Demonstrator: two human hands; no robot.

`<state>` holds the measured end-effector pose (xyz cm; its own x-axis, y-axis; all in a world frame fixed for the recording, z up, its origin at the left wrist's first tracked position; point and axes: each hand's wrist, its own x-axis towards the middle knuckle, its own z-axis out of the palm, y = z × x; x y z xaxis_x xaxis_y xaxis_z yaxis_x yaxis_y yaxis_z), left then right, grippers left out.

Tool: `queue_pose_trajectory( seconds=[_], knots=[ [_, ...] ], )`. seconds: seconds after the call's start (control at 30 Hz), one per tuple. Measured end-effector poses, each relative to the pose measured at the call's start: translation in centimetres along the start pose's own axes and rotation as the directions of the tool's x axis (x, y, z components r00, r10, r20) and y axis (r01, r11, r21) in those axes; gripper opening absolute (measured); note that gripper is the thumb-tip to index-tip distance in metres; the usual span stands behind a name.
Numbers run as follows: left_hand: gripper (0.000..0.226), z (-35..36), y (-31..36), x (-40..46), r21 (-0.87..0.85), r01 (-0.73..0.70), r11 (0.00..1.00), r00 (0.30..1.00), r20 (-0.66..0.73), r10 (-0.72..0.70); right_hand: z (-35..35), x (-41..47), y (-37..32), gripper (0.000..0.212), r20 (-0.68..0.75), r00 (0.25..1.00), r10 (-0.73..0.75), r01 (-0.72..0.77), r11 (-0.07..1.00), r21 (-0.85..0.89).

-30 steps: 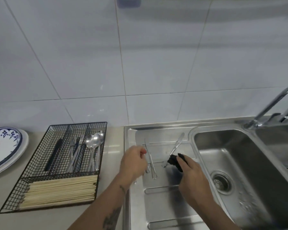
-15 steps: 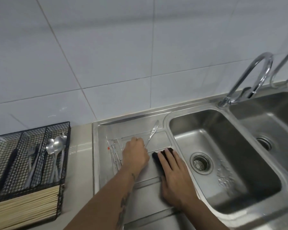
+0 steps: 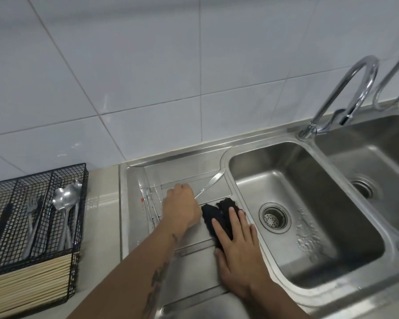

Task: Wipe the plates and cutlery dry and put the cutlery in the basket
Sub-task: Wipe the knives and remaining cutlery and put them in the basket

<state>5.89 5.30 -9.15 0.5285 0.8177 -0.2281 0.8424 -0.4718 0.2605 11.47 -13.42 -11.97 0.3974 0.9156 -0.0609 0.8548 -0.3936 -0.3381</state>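
On the steel draining board (image 3: 194, 268) left of the sink (image 3: 309, 215), the right hand (image 3: 237, 252) lies flat, fingers straight, pressing a black cloth (image 3: 217, 215). Left hand (image 3: 180, 203), just left of the cloth, fingers curled round the handle of a knife (image 3: 211, 183); blade points toward the sink's back corner. More cutlery (image 3: 151, 203) lies beside that hand. Wire basket (image 3: 62, 178) sits well left of the sink, holding spoons (image 3: 66, 199), forks and chopsticks (image 3: 30, 282).
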Motion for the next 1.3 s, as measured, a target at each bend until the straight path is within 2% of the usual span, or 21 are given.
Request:
queue_pose_trajectory(
  seconds=[0.13,0.3,0.5,0.53,0.63,0.7,0.87,1.13,1.3],
  knots=[
    [0.029,-0.3,0.0,-0.1,0.035,-0.028,0.999,1.0,-0.005,0.028,0.4,0.1,-0.2,0.067,0.022,1.0,0.014,-0.014,1.0,-0.027],
    [0.027,-0.8,0.2,0.0,0.066,-0.049,0.997,0.996,0.072,0.045,0.3,0.6,-0.8,0.064,0.017,0.999,0.037,-0.036,0.997,-0.066],
    [0.012,-0.8,-0.2,0.2,0.098,-0.09,0.991,0.992,0.094,0.081,-0.1,1.6,-1.8,0.043,-0.055,0.995,0.085,-0.089,0.994,-0.057],
    [0.014,-0.7,-0.3,0.2,0.103,-0.099,0.99,0.991,0.098,0.089,0.1,1.7,-1.8,0.047,-0.073,0.993,0.088,-0.093,0.994,-0.058],
    [0.028,-0.5,-0.5,0.1,0.102,-0.117,0.988,0.989,0.101,0.107,0.5,1.5,-1.7,0.078,-0.1,0.991,0.094,-0.101,0.993,-0.064],
    [0.03,-0.4,-0.8,0.1,0.08,-0.132,0.988,0.989,0.075,0.126,0.8,1.3,-1.3,0.088,-0.106,0.991,0.078,-0.087,0.993,-0.077],
    [0.021,-0.6,-1.0,-0.2,0.097,-0.168,0.981,0.986,0.019,0.167,1.0,1.4,-1.3,0.079,-0.132,0.989,0.064,-0.077,0.993,-0.091],
    [0.023,-0.9,-0.9,-0.2,0.168,-0.187,0.968,0.978,0.129,0.166,0.8,2.2,-0.3,0.072,-0.201,0.98,-0.004,-0.007,0.998,-0.057],
    [0.015,-1.6,-0.8,-0.5,0.12,-0.159,0.98,0.982,0.12,0.145,0.8,2.0,0.8,0.066,-0.235,0.97,-0.069,0.066,0.998,-0.021]
  ],
)
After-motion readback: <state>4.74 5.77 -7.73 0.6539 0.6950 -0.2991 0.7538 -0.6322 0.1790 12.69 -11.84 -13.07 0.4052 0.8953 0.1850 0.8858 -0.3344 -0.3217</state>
